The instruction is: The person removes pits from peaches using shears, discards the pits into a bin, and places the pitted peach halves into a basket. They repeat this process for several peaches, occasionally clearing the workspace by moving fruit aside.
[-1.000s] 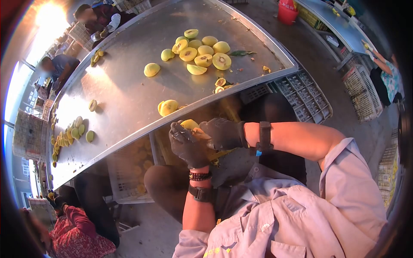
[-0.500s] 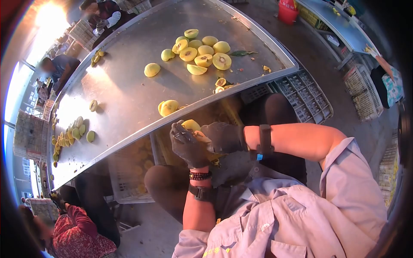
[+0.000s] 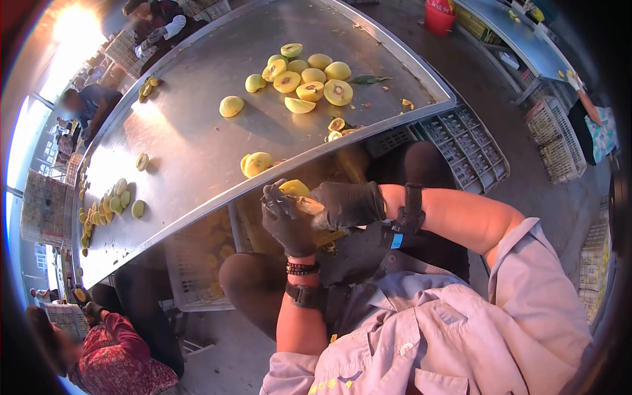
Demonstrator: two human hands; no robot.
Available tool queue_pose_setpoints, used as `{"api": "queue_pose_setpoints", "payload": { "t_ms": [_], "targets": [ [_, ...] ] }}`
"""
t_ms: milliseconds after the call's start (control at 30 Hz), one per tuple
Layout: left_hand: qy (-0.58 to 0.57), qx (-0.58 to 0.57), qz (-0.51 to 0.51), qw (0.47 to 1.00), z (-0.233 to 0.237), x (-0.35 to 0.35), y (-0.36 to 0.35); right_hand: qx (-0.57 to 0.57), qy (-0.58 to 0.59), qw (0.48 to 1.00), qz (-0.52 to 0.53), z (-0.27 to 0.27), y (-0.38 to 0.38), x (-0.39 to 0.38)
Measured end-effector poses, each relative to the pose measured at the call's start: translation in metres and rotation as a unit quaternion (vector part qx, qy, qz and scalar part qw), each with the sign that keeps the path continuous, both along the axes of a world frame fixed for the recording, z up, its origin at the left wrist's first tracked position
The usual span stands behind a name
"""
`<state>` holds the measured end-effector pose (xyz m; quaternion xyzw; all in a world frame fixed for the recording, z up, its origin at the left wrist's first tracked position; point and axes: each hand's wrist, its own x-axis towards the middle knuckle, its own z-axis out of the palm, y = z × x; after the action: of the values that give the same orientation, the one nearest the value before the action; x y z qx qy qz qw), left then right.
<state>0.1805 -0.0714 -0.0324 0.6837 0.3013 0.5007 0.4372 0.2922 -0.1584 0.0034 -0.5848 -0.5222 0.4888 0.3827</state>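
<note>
My left hand (image 3: 288, 220), in a dark glove, is closed around a yellow fruit piece (image 3: 294, 188) just off the table's near edge. Against it is my right hand (image 3: 345, 205), also gloved, its fingers wrapped round a small tool (image 3: 309, 205) with a light brown end; its blade cannot be made out. Close by on the metal table (image 3: 191, 118) lies a yellow fruit (image 3: 257, 164). Farther back is a group of halved and whole yellow-green fruits (image 3: 287, 81), with a single piece (image 3: 231, 106) to its left.
More fruit pieces (image 3: 105, 207) lie at the table's left. Grey crates (image 3: 464, 141) stand under its right corner, and a crate (image 3: 197, 270) sits below the near edge. Other people work at the lower left, upper left and far right. A red bucket (image 3: 439, 18) stands behind.
My right hand has shifted slightly right and its wrist has turned, showing more of the tool. The co-worker's hands at the lower left and the person's arm at the far right have moved.
</note>
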Motion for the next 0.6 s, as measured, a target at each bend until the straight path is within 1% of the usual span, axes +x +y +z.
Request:
{"api": "queue_pose_setpoints", "payload": {
  "t_ms": [67, 167, 233, 267, 367, 433, 467, 533, 567, 600],
  "targets": [
    [-0.001, -0.027, -0.008, 1.000, -0.002, 0.001, 0.000, 0.003, 0.034, 0.999, -0.021, -0.005, -0.004, -0.007],
    [0.001, -0.053, -0.012, 0.999, -0.001, 0.000, -0.004, 0.096, -0.061, 0.993, -0.031, -0.027, -0.003, -0.011],
    [-0.010, -0.051, -0.018, 0.998, 0.001, -0.001, -0.006, 0.014, 0.036, 0.999, -0.022, -0.013, -0.007, -0.009],
    [-0.014, -0.069, -0.040, 0.997, 0.001, -0.003, -0.006, -0.027, 0.085, 0.996, -0.018, -0.004, -0.010, -0.009],
    [-0.021, -0.127, -0.112, 0.985, 0.001, -0.006, 0.000, -0.068, 0.208, 0.974, -0.063, 0.013, -0.021, -0.018],
    [-0.005, -0.177, -0.174, 0.969, -0.008, -0.011, 0.006, -0.091, 0.257, 0.959, -0.073, 0.005, -0.026, -0.020],
    [0.028, -0.148, -0.204, 0.967, -0.011, -0.014, 0.007, -0.100, 0.283, 0.950, -0.080, -0.002, -0.027, -0.022],
    [-0.014, -0.202, -0.184, 0.962, -0.016, -0.014, -0.001, -0.049, 0.247, 0.965, -0.075, -0.025, -0.025, -0.026],
    [-0.037, -0.229, -0.175, 0.957, -0.019, -0.012, -0.003, -0.046, 0.245, 0.965, -0.082, -0.032, -0.027, -0.026],
    [-0.041, -0.257, -0.178, 0.949, -0.015, -0.011, -0.002, -0.042, 0.243, 0.965, -0.088, -0.025, -0.028, -0.027]
  ]
}}
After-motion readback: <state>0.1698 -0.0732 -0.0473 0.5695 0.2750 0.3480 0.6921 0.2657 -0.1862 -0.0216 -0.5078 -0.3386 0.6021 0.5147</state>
